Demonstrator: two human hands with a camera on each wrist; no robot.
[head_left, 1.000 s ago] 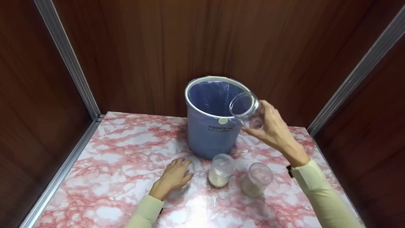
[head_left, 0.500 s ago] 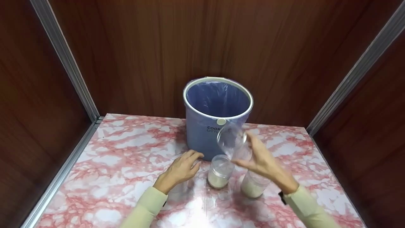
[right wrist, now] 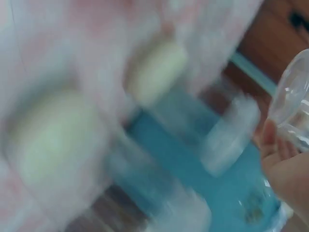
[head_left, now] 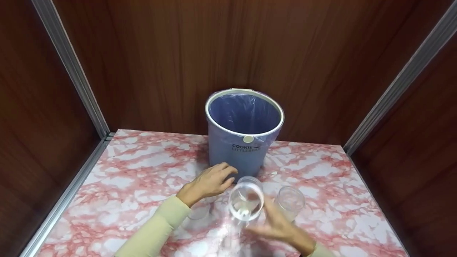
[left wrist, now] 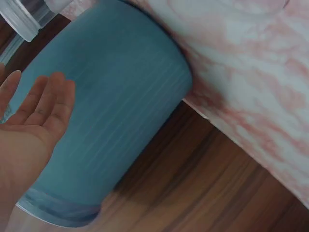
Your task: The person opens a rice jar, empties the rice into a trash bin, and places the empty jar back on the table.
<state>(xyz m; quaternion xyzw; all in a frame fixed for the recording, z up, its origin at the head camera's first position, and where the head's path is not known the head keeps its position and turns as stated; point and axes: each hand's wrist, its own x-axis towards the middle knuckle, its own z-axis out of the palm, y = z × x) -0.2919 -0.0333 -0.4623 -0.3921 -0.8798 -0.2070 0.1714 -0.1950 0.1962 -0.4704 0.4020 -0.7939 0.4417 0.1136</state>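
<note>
My right hand point(head_left: 276, 225) grips a clear jar point(head_left: 246, 201) over the table, its round rim facing the head camera; the jar looks empty. Partly hidden behind it is a lidded jar point(head_left: 250, 180), with another lidded jar point(head_left: 291, 201) to its right. Both show blurred, with pale contents point(right wrist: 161, 67) at the bottom, in the right wrist view. My left hand point(head_left: 212, 180) hovers by the bin's lower front, fingers loosely bent and holding nothing. In the left wrist view its palm point(left wrist: 24, 140) faces upward. A faint clear round object point(head_left: 199, 211) lies beside the left forearm.
A blue trash bin point(head_left: 228, 157) with a white rim and a plastic liner stands at the back middle of the marbled pink-and-white table point(head_left: 142, 171). Dark wooden panels point(head_left: 171, 64) enclose the back and sides, with metal posts at the corners.
My right hand has brought the clear jar from the bin's right rim down and left, toward the front of the table. My left hand has moved right and slightly away from me, closer to the bin.
</note>
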